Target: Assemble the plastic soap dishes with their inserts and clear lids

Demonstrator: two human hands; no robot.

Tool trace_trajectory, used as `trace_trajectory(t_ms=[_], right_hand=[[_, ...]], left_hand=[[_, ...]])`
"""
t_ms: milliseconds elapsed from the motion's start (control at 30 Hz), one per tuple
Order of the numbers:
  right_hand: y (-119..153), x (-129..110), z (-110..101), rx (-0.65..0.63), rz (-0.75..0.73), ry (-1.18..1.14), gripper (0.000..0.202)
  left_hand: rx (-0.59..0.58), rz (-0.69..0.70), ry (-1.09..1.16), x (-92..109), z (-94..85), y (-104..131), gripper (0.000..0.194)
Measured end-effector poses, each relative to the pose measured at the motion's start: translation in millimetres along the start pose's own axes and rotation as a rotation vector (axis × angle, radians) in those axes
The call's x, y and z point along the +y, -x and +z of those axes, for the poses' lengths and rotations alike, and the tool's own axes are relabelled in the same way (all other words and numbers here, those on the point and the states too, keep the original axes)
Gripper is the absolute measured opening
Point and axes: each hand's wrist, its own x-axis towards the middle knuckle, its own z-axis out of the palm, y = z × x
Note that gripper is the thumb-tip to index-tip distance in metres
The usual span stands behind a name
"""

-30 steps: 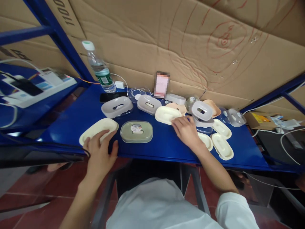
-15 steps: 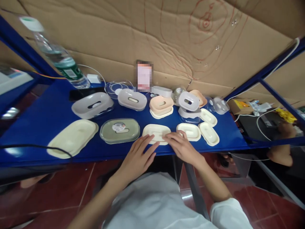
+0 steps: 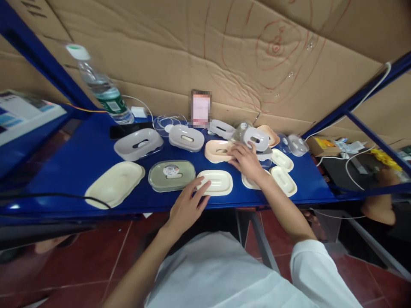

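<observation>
My left hand (image 3: 189,201) rests with its fingers spread over the left edge of a cream oval tray (image 3: 221,183) near the table's front edge. My right hand (image 3: 245,158) has its fingers closed around the right end of a peach oval dish (image 3: 214,152) with a slot in its middle. The underside of that dish cannot be made out. Left of the cream tray lies a green slotted dish with a clear cover (image 3: 160,182) and a round label. Under my right forearm, another cream tray (image 3: 248,182) is partly hidden.
A large cream tray (image 3: 112,184) lies at the left, with grey slotted dishes (image 3: 186,137) behind. Small cream trays (image 3: 284,182) and clear covers (image 3: 297,145) sit at the right. A water bottle (image 3: 109,94) stands by the cardboard wall (image 3: 154,51). Another person's arm (image 3: 380,205) shows far right.
My right hand has moved from the cream tray up to the peach dish and taken hold of its right end. My left hand stays at the cream tray. The view has shifted slightly.
</observation>
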Motion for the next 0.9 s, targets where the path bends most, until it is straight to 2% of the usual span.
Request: trace_trajectory(t_ms=[67, 167, 233, 300, 367, 567, 733, 900], right_hand=[[26.3, -19.0, -7.9, 0.021, -0.066, -0.12, 0.025], [66.1, -51.4, -11.5, -0.025, -0.165, -0.32, 0.026], [84.7, -67.4, -7.1, -0.033, -0.181, -0.397, 0.026], [93.8, -73.7, -0.7, -0.017, -0.174, -0.416, 0.028], [94.8, -71.2, 4.0, -0.006, -0.17, -0.418, 0.031], [85.0, -59.5, 10.1, -0.011, -0.162, -0.335, 0.046], [86.8, -61.0, 13.7, -0.022, -0.232, -0.231, 0.062], [86.0, -56.6, 9.6, 0.009, -0.219, -0.33, 0.058]], left_hand=[[0.036, -0.013, -0.009, -0.5, 1.6, 1.8, 0.058], [0.067, -0.02, -0.015, -1.6, 1.8, 2.8, 0.063], [0.02, 0.021, -0.011, -2.5, 0.2, 1.9, 0.061], [-0.041, 0.087, -0.009, -3.0, -2.1, 0.2, 0.057], [-0.066, 0.113, -0.013, -2.8, -4.7, -1.3, 0.053], [-0.091, 0.01, 0.006, 1.3, -7.1, 0.1, 0.051], [-0.036, 0.034, -0.067, 0.4, -3.9, 0.4, 0.047], [-0.013, 0.043, -0.032, -3.2, -4.3, -1.9, 0.041]])
